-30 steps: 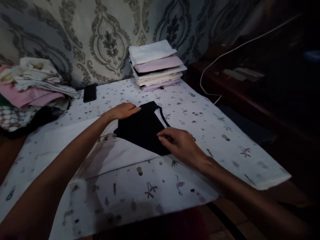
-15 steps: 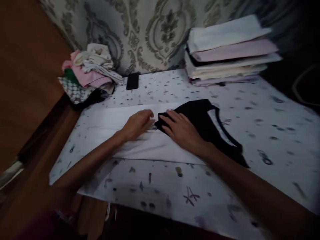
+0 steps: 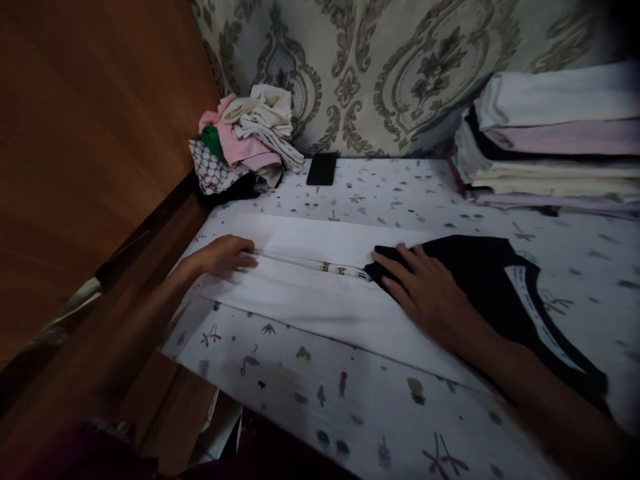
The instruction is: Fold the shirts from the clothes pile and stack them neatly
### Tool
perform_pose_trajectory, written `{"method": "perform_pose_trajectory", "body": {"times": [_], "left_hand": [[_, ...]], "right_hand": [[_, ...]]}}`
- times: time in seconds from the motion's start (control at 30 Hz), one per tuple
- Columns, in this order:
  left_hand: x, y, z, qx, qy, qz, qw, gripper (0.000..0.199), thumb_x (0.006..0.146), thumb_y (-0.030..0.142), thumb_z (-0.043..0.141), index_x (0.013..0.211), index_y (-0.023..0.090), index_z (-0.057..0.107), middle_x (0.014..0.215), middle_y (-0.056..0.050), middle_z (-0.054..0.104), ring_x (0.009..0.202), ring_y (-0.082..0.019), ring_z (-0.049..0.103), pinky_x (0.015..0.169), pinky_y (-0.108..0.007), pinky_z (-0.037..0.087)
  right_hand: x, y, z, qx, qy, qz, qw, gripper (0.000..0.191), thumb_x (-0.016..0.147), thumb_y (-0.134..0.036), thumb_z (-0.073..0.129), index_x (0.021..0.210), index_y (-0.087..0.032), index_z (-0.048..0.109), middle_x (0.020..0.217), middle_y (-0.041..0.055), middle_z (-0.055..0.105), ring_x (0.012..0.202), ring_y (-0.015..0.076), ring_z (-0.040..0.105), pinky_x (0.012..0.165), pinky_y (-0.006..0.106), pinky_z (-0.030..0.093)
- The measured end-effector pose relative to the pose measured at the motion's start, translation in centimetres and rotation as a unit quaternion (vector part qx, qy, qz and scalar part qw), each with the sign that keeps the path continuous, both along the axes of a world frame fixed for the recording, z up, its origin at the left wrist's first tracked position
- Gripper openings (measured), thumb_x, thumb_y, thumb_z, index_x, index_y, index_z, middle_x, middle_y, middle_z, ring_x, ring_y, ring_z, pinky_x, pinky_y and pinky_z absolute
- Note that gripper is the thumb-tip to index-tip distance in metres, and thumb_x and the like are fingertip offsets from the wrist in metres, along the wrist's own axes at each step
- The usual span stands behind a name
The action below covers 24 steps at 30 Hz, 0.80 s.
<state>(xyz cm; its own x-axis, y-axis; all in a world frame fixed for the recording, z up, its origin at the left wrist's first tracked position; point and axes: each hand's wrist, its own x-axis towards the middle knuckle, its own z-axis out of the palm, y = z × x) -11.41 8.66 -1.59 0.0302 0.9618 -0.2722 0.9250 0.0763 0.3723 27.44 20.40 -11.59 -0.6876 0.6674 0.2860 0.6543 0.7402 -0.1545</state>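
Observation:
A white and black T-shirt [image 3: 300, 293] lies lengthwise on the table, its sides folded inward so that they meet along the middle. Some dark printed letters on yellow show at that meeting line. My left hand [image 3: 225, 255] is at the white left end, thumb and fingers curled in a pinch at the inner fold. Toward the right, my right hand [image 3: 425, 287] rests flat with fingers spread on the black upper part [image 3: 465, 267]. The neckline with its white inner band [image 3: 537, 313] points right, beyond my right forearm.
A patterned white cloth [image 3: 320, 380] covers the table. At the back left sits a loose heap of clothes [image 3: 250, 140], with a black phone [image 3: 321, 169] beside it. Neatly folded clothes form a stack [image 3: 555, 147] at the back right. A patterned wall or curtain [image 3: 350, 80] stands behind.
My left hand has moved left along the fold, away from my right hand, uncovering the printed letters. My right hand stays on the black part. The view has shifted left.

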Motion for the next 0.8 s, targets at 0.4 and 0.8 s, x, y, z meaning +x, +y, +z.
{"method": "perform_pose_trajectory", "body": {"times": [0.4,0.8], "left_hand": [[-1.2,-4.4,-2.9,0.161,-0.359,0.364,0.844,0.041,0.065,0.054,0.071,0.082,0.022,0.051,0.063,0.004,0.052,0.053,-0.013,0.048,0.05,-0.025,0.034],[-1.8,-4.9,-4.1,0.225,-0.074,0.312,0.92,0.019,0.09,0.041,0.048,0.084,0.023,0.052,0.063,0.004,0.049,0.064,-0.017,0.049,0.061,-0.027,0.033]], "right_hand": [[-1.2,2.0,1.2,-0.013,0.045,0.122,0.991,0.035,0.1,-0.034,0.038,0.108,-0.025,0.071,0.144,0.0155,0.054,0.141,0.0357,0.044,0.105,0.058,0.046],[-2.2,2.8,2.5,-0.037,0.052,0.18,0.982,0.032,0.1,-0.032,0.037,0.088,-0.026,0.066,0.126,0.0108,0.068,0.129,0.0293,0.057,0.099,0.049,0.051]]}}
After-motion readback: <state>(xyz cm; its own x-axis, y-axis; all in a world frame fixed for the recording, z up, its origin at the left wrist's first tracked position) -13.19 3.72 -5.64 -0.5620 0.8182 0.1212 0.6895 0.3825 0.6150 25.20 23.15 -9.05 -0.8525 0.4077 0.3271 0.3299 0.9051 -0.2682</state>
